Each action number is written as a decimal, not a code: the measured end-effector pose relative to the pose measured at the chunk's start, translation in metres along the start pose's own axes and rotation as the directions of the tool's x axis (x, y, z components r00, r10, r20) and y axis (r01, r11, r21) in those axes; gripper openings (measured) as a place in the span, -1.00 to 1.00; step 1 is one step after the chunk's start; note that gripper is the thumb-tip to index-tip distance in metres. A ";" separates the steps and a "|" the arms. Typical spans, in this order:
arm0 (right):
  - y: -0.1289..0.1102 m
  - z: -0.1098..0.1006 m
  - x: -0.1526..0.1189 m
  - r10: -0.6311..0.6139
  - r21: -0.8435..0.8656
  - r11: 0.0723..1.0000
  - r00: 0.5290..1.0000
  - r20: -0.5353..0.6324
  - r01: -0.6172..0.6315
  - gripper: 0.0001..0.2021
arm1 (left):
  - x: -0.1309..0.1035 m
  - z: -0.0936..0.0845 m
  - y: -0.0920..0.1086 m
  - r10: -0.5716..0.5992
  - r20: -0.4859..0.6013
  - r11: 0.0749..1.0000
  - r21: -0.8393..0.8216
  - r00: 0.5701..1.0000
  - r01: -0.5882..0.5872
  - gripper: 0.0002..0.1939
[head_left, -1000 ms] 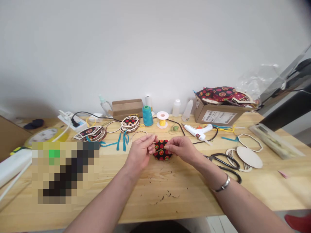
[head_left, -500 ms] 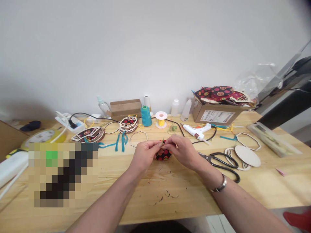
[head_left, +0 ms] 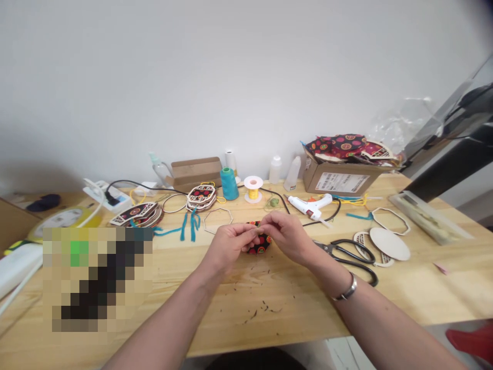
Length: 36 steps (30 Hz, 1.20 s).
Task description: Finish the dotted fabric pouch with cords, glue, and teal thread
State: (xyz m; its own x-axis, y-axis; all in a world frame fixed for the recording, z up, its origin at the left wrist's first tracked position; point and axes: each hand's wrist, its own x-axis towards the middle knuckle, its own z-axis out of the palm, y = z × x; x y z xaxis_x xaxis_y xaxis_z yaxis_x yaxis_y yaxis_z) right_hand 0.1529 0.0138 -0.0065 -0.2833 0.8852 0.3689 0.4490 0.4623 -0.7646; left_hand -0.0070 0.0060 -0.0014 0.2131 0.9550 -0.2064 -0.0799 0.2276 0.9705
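Observation:
A small black fabric piece (head_left: pixel 263 245) with red and orange round motifs is between my hands over the middle of the table. My left hand (head_left: pixel 230 245) pinches it from the left, thumb on top. From the right, the fingertips of my right hand (head_left: pixel 288 236) are pressed together at its upper edge, almost meeting the left ones. What exactly those right fingertips hold is too small to make out. To the right of my right wrist lie black-handled scissors (head_left: pixel 348 252).
Behind my hands stand a teal thread cone (head_left: pixel 229 184), a yellow thread spool (head_left: pixel 253 190) and a white glue gun (head_left: pixel 311 205). A cardboard box (head_left: pixel 341 180) holds patterned fabric. Wooden pieces (head_left: pixel 390 244) lie right, layered octagonal pieces (head_left: pixel 201 197) left. Dark scraps (head_left: pixel 265 306) dot the near tabletop.
My fingertips have shifted slightly at the fabric piece, the right ones moving a little left and closer to the left ones. The whole view has also shifted slightly.

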 end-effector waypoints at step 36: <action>0.001 0.004 0.003 0.226 0.407 0.889 0.974 0.010 -0.210 -0.94 | 0.000 -0.001 -0.005 -0.047 0.016 0.992 -0.119 0.999 0.049 -0.84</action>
State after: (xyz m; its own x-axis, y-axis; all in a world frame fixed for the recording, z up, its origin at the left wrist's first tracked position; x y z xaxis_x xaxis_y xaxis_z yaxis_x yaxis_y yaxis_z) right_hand 0.1489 0.0164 -0.0087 -0.1835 0.9661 0.1814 0.1135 0.2041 -0.9724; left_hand -0.0078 0.0053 -0.0070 0.2324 0.9400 -0.2497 -0.1843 0.2946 0.9377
